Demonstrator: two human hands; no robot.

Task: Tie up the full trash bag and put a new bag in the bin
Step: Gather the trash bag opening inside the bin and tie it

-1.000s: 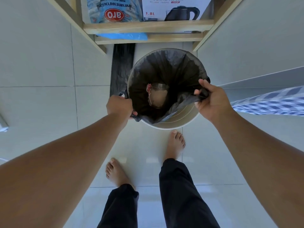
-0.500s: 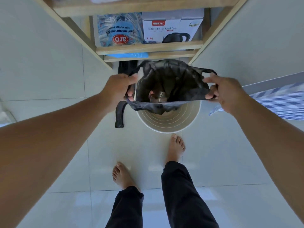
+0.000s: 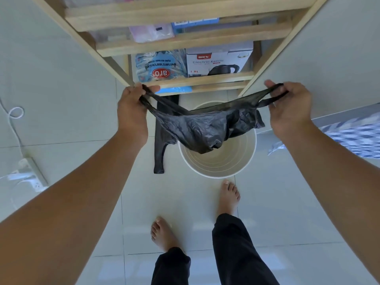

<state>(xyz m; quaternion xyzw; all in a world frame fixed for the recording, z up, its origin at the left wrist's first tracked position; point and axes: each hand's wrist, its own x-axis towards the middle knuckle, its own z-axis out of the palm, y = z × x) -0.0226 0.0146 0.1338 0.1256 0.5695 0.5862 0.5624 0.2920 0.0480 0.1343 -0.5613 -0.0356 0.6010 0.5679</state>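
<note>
Bin [image 3: 218, 167] sat on floor just far of my feet, unlined; 1 bin. Full bag [image 3: 205, 128] hung over its mouth, long axis L-R, stretched btwn both hands, equally near each. Spare bag [image 3: 162, 140] lay flat on floor left of bin; 2 bags total. L hand [image 3: 131, 108] pinched shut on left handle, R hand [image 3: 292, 108] on right handle. Next imo: bring handles together, knot.

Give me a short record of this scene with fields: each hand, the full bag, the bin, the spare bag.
left hand: grips one handle of the full trash bag
right hand: grips the other handle
full trash bag: lifted above the bin, handles pulled apart, not tied
bin: white, round, no liner inside
spare black bag: flat on the floor, left of the bin
</note>
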